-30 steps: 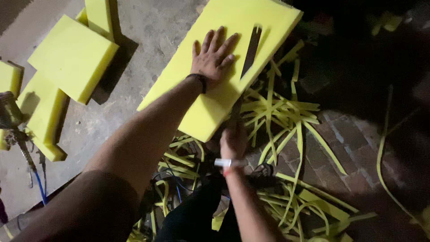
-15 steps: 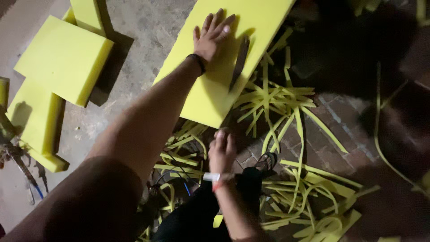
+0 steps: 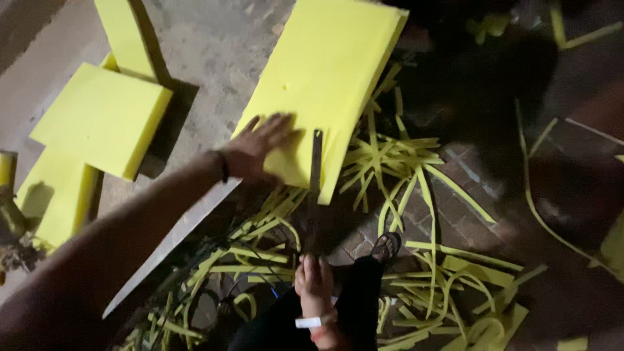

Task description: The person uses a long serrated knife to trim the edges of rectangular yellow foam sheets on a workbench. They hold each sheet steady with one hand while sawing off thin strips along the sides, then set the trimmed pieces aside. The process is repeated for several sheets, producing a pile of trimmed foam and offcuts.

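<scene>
1. Left hand [image 3: 260, 146]: lies flat, fingers spread, palm down on the near corner of the large yellow foam slab [image 3: 328, 71], centre of frame. It presses on the foam and grasps nothing. A dark band sits on the wrist.
2. Foam slab: lies on the floor, running from centre to the top edge of the frame, tilted up and to the right.
3. Long knife [image 3: 315, 175]: dark, narrow blade lies across the slab's lower right edge, running straight down toward the right hand.
4. Right hand [image 3: 314, 278]: lower centre, curled around the lower end of the knife; the handle itself is hidden in shadow, so the clasp looks closed on it but the exact hold cannot be told. A white band sits on the wrist.
5. Foam strips [image 3: 416, 214]: a tangle of thin yellow offcuts covers the brick floor from centre to lower right.
6. Foam blocks [image 3: 101, 117]: several thick yellow pieces are stacked at upper left, well apart from the slab.
7. Sandalled foot [image 3: 385, 246]: just right of the right hand, among the strips.
</scene>
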